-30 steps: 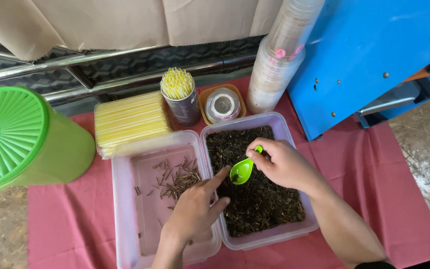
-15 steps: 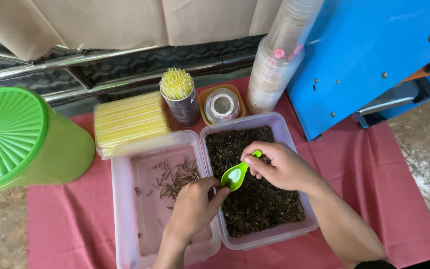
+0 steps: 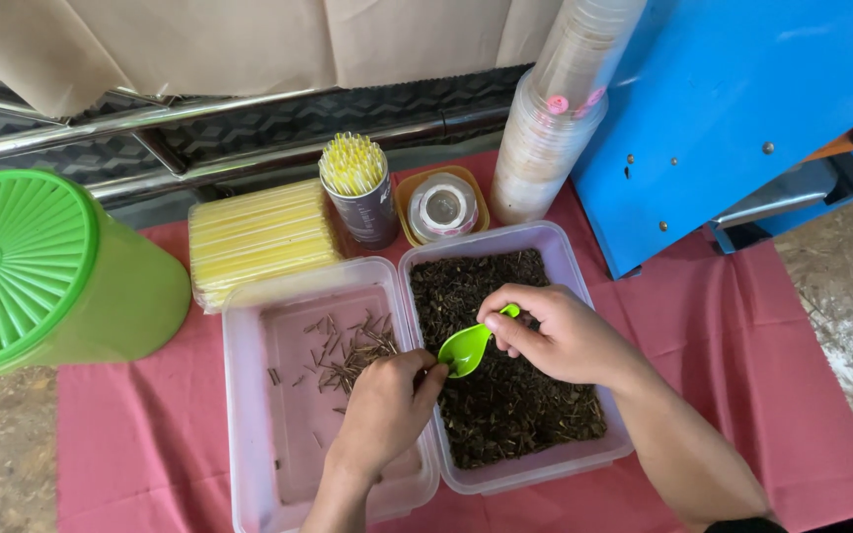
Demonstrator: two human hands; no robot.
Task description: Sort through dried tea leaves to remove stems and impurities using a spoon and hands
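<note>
Green spoon pinched by right hand | left hand has curled in, fingertips now picking at its bowl | dark leaves below

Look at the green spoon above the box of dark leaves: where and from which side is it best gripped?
Grip the green spoon by its narrow handle at the upper right, coming from the right, as the right hand does. The bowl tilts down-left toward the left hand, so the handle is the free, slim end.
</note>
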